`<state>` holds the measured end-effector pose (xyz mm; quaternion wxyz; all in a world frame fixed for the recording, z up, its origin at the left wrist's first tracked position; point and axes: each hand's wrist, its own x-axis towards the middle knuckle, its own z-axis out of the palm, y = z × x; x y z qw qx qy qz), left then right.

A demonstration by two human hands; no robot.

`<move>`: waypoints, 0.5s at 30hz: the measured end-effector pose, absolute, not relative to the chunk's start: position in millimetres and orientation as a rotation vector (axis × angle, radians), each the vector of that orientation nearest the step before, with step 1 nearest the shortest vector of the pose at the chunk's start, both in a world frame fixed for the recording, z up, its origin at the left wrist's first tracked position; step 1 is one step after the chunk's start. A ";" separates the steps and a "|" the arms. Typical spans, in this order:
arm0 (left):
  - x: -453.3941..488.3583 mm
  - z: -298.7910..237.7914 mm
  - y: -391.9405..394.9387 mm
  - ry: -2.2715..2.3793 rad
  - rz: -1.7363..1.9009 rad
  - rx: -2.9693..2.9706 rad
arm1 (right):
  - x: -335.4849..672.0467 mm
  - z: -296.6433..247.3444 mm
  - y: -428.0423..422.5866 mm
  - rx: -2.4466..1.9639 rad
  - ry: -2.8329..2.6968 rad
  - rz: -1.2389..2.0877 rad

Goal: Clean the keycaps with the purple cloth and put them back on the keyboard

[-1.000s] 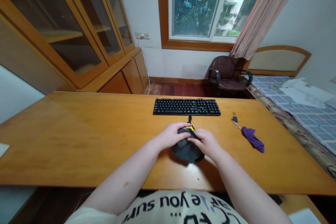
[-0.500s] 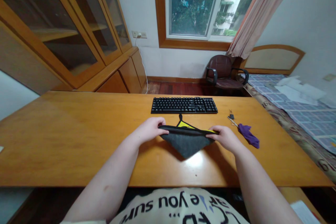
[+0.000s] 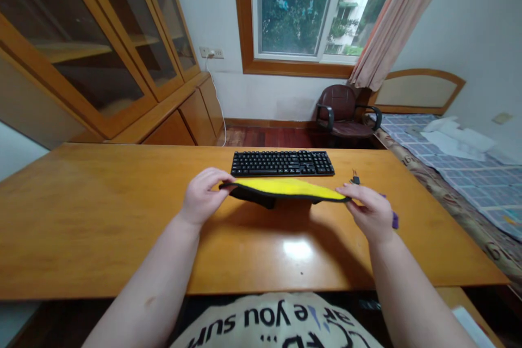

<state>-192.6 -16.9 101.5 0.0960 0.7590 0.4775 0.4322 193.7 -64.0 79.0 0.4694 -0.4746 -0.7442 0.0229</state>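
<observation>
A cleaning cloth (image 3: 285, 187), yellow on top and dark underneath with black edging, is stretched between my hands above the desk. My left hand (image 3: 204, 196) pinches its left end between thumb and fingers. At the right end, my right hand (image 3: 372, 209) grips the black edge in the same way. The cloth's dark underside hangs just below the near edge, and its far part is hidden. Just beyond it lies a black keyboard (image 3: 282, 163). A purple cloth item (image 3: 395, 220) is mostly hidden behind my right hand.
A small black object with two prongs (image 3: 356, 179) lies right of the keyboard on the wooden desk (image 3: 101, 217). Past the desk stand a brown armchair (image 3: 342, 111) and, to the right, a bed (image 3: 444, 157). A glass-door cabinet (image 3: 150, 92) is at the left.
My hands have moved farther apart, spreading the cloth. Its dark folded corner no longer hangs toward me, and the yellow face now shows on top. My right hand now covers much of the purple item.
</observation>
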 end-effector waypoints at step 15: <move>-190.0 25.6 -71.9 1.209 0.377 1.843 | 206.7 19.3 -105.7 -1.644 -1.873 1.076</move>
